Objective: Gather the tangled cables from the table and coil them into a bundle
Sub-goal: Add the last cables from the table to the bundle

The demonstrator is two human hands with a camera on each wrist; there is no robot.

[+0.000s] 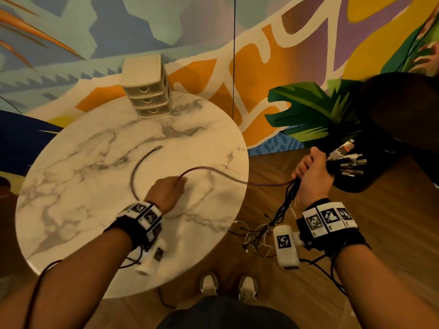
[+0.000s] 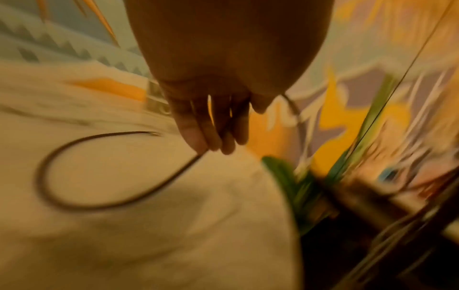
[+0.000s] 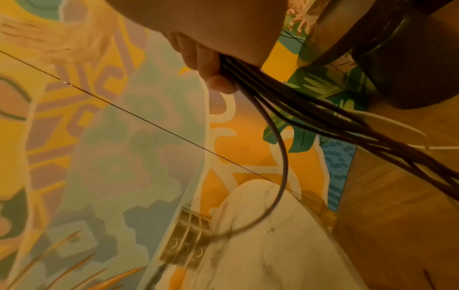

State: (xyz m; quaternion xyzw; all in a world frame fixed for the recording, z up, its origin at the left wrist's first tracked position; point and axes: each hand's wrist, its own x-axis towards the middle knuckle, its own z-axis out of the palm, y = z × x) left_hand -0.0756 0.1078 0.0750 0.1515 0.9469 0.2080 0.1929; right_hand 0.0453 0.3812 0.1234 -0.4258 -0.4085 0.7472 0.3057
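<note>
A dark purple cable (image 1: 139, 162) curves across the round marble table (image 1: 71, 186), its free plug end lying near the middle. My left hand (image 1: 169, 187) holds this cable over the table; the left wrist view shows the fingers (image 2: 198, 137) curled round the cable (image 2: 74, 202). The cable runs on to the right, off the table edge, to my right hand (image 1: 311, 169). That hand grips a bundle of dark cables (image 1: 288, 198) with plug ends (image 1: 346, 157) fanning out above the fist. The bundle (image 3: 323, 117) hangs down toward the floor.
A small beige drawer unit (image 1: 147, 91) stands at the table's far edge. A dark round stool (image 1: 399, 129) is beside my right hand. Loose cable ends (image 1: 256, 236) trail on the wooden floor near my shoes (image 1: 228, 286). A painted wall lies behind.
</note>
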